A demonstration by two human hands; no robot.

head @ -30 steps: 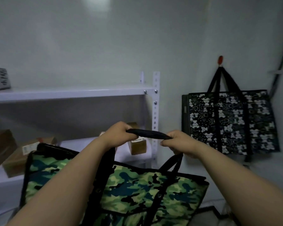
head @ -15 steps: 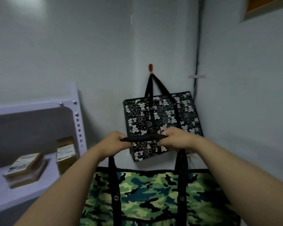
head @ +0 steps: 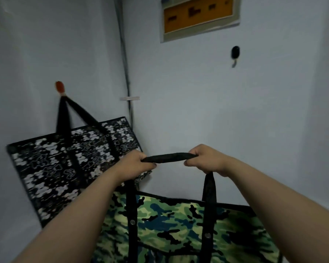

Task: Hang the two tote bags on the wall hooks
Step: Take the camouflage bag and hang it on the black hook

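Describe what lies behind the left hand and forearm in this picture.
Behind the left hand hangs the black-and-white bag, on the red hook. The forearm covers the bag's lower right corner, so that part cannot be seen.

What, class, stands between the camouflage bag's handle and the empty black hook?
Nothing visible: only bare wall separates the camouflage bag's handle, held by the left hand and right hand, from the black hook up-right.

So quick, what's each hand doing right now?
Left hand: closed on the camouflage bag's handle.
Right hand: closed on the same handle.
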